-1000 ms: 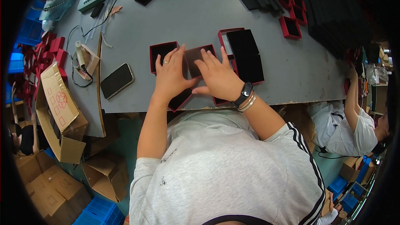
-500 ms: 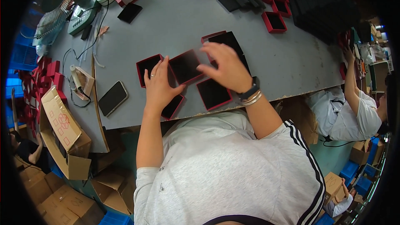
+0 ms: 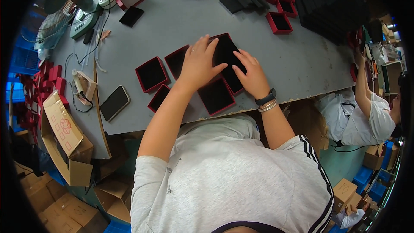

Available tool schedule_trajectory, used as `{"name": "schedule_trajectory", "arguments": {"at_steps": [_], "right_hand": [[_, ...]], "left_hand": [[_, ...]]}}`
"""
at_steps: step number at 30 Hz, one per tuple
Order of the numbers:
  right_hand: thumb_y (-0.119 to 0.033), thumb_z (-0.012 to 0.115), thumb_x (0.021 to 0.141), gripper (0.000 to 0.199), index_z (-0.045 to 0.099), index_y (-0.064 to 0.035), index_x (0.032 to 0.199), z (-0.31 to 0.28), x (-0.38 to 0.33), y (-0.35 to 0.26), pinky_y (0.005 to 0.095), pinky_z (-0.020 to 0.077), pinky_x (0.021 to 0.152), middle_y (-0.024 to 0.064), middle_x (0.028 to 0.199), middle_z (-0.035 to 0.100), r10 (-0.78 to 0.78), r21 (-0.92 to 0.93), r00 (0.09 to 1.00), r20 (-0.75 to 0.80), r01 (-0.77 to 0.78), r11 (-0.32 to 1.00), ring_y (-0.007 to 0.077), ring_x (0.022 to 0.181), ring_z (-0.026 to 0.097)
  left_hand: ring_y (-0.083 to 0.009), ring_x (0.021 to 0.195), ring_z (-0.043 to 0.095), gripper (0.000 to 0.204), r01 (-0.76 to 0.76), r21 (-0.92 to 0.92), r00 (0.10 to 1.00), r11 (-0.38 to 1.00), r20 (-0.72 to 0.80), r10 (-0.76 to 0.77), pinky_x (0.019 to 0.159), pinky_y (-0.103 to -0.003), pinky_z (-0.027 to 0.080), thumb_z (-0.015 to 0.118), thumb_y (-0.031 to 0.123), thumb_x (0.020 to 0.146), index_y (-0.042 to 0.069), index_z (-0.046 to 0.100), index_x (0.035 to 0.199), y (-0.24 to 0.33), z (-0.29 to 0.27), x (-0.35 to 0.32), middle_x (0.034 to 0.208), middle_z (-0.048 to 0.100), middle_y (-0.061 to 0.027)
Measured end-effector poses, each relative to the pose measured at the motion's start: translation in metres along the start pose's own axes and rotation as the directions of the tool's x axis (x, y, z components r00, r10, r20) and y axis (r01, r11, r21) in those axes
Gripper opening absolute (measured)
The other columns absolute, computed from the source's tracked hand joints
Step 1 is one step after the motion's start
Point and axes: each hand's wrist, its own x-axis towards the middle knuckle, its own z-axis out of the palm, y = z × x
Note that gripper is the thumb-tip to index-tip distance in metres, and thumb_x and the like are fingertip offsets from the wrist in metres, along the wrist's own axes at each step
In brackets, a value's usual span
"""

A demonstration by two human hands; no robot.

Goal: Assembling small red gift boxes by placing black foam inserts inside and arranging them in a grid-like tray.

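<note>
Red boxes: smooth paper over stiff board, low sheen
Black pads: dull and soft-looking, foam or velvety cloth, cannot tell which
Stacked dark sheets: matt, foam-like, with slightly rough edges
Tabletop: flat grey, smooth, faintly scuffed, its front edge chipped and rough
Phone: glossy dark glass screen, smooth pale rim
Open carton: matt brown corrugated cardboard
Wristwatch: dark, smooth band
Bangles: polished, shiny metal
Shirt: soft flecked knit cloth, matt
Blue crate: moulded plastic
</note>
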Motion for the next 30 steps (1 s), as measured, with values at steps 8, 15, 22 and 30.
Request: {"name": "schedule_trajectory", "arguments": {"at_steps": [8,15,22,30], "right_hand": [[-0.022,0.068,0.092,0.050,0.054,-0.0070,0.137,0.016,-0.012,-0.002,0.0433,0.0477,0.099,0.0142,0.137,0.055,-0.015,-0.064,0.997,-0.078,0.010,0.998,0.0345,0.119,0.057],[-0.019,0.070,0.088,0.042,0.060,-0.0059,0.127,0.015,-0.013,-0.002,0.0411,0.0495,0.094,0.0118,0.125,0.058,-0.028,-0.034,0.992,-0.121,0.024,0.999,0.0319,0.111,0.058],[-0.016,0.072,0.085,0.023,0.064,-0.0041,0.103,0.013,-0.008,0.000,0.0412,0.0496,0.089,0.0106,0.111,0.060,-0.083,0.026,0.982,-0.169,0.089,0.996,0.0315,0.103,0.058],[-0.014,0.073,0.082,0.018,0.058,-0.0041,0.087,0.011,-0.008,0.004,0.0414,0.0486,0.084,0.0097,0.095,0.061,-0.152,0.025,0.969,-0.193,0.159,0.987,0.0316,0.096,0.056]], "left_hand": [[-0.0393,0.130,0.050,0.094,0.171,-0.080,0.981,0.982,0.104,-0.162,0.107,-0.045,0.042,0.086,0.046,0.071,0.004,0.046,0.145,-0.012,0.017,0.028,0.140,0.052,-0.0209],[-0.0355,0.115,0.057,0.080,0.233,0.050,0.968,0.971,0.084,-0.237,0.098,-0.044,0.048,0.087,0.045,0.068,0.005,0.057,0.131,-0.004,0.010,0.030,0.121,0.060,-0.0171],[-0.0340,0.108,0.061,0.065,0.198,0.065,0.979,0.978,0.031,-0.200,0.091,-0.043,0.050,0.085,0.040,0.072,0.005,0.061,0.121,-0.022,0.019,0.027,0.110,0.064,-0.0143],[-0.0328,0.108,0.061,0.060,0.244,0.070,0.966,0.967,0.074,-0.249,0.092,-0.042,0.051,0.085,0.039,0.074,0.007,0.062,0.120,-0.023,0.016,0.030,0.110,0.065,-0.0129]]}}
